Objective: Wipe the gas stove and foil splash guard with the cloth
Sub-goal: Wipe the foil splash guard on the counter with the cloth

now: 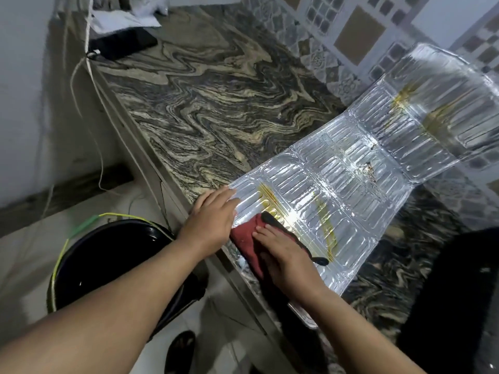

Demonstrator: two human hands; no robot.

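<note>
On a dark, swirl-patterned stone counter (205, 109), a foil splash guard (351, 168) lies opened out, its near panels flat on the stone and its far right panel rising against the tiled wall (359, 31). The person's left hand (213, 217) rests on the near left corner of the foil with fingers straight and close together, pinning it down. The right hand (283, 255) presses a dark red cloth (248, 238) with a black edge onto the near panel, fingers extended and lying flat over it rather than curled round it. Yellow-brown grease streaks show just beyond the cloth and again on the far panel. The foil looks thin, light and embossed, so it would probably crumple, tear at the folds or skate across the stone if rubbed hard (hence the steadying hand); the best hold is likely flat pressure near an edge beside the wiped patch. The cloth looks soft and pliable, easy to bunch. A black bucket (108, 255) sits on the floor near left. The gas stove cannot be clearly made out; a dark blurred shape sits at the near right.
</note>
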